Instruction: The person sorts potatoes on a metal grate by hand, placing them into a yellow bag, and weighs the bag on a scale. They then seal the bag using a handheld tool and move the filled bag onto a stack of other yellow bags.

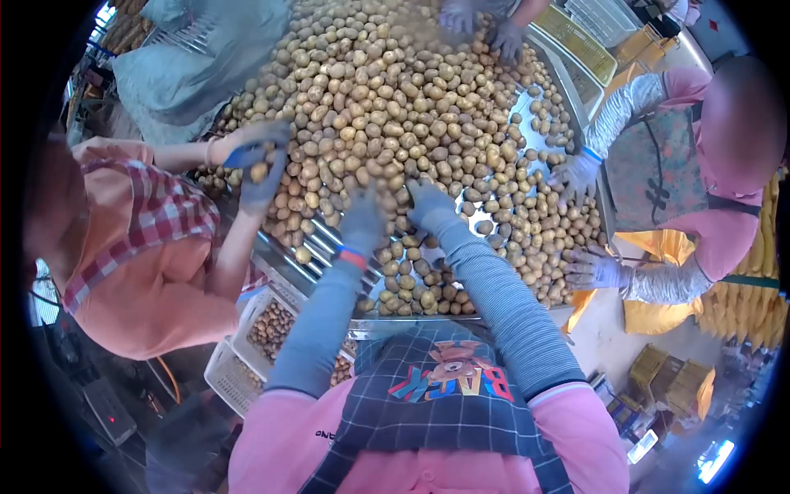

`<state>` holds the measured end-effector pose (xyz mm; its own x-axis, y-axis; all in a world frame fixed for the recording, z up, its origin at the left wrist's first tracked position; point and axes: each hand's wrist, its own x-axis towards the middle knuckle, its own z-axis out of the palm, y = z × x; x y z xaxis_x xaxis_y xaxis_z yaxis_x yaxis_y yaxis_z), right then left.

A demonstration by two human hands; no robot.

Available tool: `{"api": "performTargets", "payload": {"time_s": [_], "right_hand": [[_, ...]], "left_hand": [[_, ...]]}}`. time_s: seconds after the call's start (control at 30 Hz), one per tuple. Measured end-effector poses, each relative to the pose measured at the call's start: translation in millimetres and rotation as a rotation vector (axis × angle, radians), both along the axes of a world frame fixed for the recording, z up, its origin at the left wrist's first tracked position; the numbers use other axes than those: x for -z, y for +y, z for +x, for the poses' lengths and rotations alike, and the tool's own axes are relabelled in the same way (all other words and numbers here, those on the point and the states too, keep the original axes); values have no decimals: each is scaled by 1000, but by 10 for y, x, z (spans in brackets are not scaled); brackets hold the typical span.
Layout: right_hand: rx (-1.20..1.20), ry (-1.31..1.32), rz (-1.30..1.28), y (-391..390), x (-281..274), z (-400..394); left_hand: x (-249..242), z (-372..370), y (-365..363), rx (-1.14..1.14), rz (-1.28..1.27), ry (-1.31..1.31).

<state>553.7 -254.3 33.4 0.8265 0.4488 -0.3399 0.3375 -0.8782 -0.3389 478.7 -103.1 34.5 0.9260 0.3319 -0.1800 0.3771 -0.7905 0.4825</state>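
Observation:
Both my hands wear grey gloves and reach into a large heap of potatoes (pixel 374 99) on a metal sorting table. My left hand (pixel 363 221) lies at the near edge of the heap, above the metal bars; motion smears its fingers, and I cannot make out a potato in it. Just to its right, my right hand (pixel 429 203) rests on the potatoes with its fingers stretched forward, touching them. Between and below my forearms, more potatoes (pixel 409 284) lie along the near edge of the table.
A co-worker at left holds a potato (pixel 259 172) in gloved hands. Another co-worker's gloved hands (pixel 580 174) touch potatoes at right; further gloved hands work at the far side. White crates (pixel 233 377) with small potatoes stand below left. Metal bars (pixel 317 247) show near my left hand.

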Motion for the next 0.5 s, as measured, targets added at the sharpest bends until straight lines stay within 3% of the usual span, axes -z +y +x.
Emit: {"api": "performTargets", "payload": {"time_s": [0.07, 0.17, 0.2, 0.23, 0.27, 0.3, 0.33, 0.37, 0.4, 0.47, 0.5], "right_hand": [[9, 73, -51, -10, 19, -210], [71, 123, 93, -348, 68, -570], [56, 105, 158, -509, 108, -711], [39, 103, 129, -656, 130, -852], [21, 100, 100, -776, 134, -939], [8, 104, 89, -881, 128, -978], [6, 113, 131, -979, 107, -1028], [-3, 124, 176, -1020, 86, -1061], [-26, 141, 170, -992, 76, -1067], [24, 220, 109, -863, 46, -979], [11, 263, 64, -780, 11, -917]], "left_hand": [[258, -357, -36, 161, -75, -115], [497, -870, 133, 81, -307, -284], [729, -1023, 294, -104, -637, -326], [190, -1076, 405, -436, -832, -65], [551, -1334, 861, -454, -1381, -430], [271, -1198, 869, -697, -1308, -1015], [71, -1294, 1100, -605, -697, -749], [-278, -1212, 990, -966, -744, -840], [19, -1348, 1246, -975, -980, -796], [-112, -1294, 1043, -1007, -1280, -471], [-115, -1324, 796, -693, -1060, -371]]}}
